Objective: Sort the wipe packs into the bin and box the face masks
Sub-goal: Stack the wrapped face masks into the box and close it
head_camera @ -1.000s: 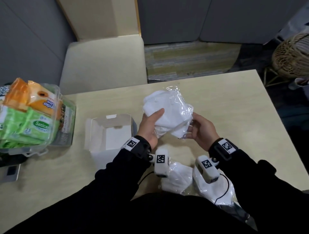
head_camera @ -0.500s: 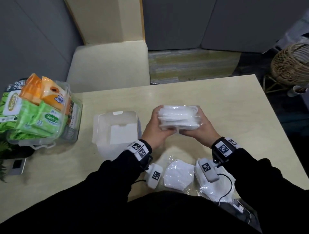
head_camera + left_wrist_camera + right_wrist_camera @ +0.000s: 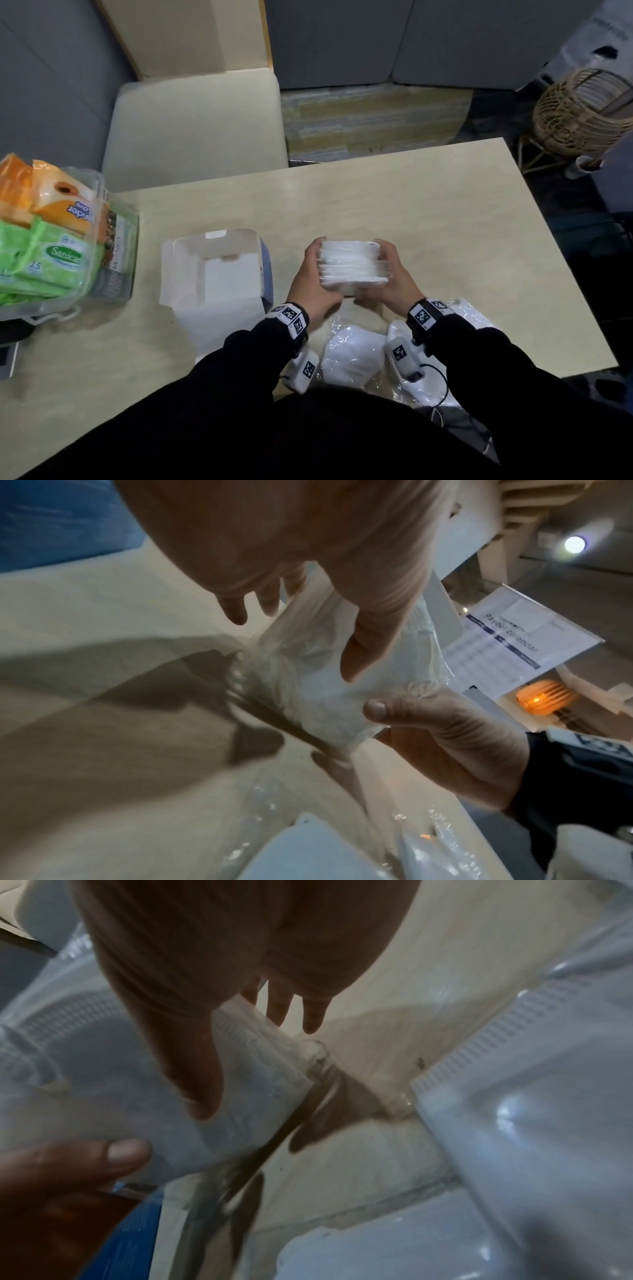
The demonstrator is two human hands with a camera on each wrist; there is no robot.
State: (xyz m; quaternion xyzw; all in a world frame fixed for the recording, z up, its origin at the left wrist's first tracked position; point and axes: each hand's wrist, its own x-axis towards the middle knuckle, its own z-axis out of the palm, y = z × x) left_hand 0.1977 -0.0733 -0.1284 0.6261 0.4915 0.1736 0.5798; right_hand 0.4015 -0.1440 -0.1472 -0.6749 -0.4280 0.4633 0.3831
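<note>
Seen from above, a person's left hand (image 3: 313, 281) and right hand (image 3: 394, 277) grip a stack of white face masks (image 3: 352, 265) in clear wrap, one hand at each end with fingers and thumbs curled round it, above a pale table (image 3: 428, 212). An open white box (image 3: 219, 270) stands just left of the hands. More wrapped masks (image 3: 354, 356) lie near the person. A clear bin (image 3: 116, 260) of wipe packs (image 3: 44, 260) sits at the far left

It looks like an office: grey partition panels (image 3: 445, 37) fill the top of the frame behind a pale counter (image 3: 411, 205), and a printed payout calendar (image 3: 520, 639) hangs at right.
</note>
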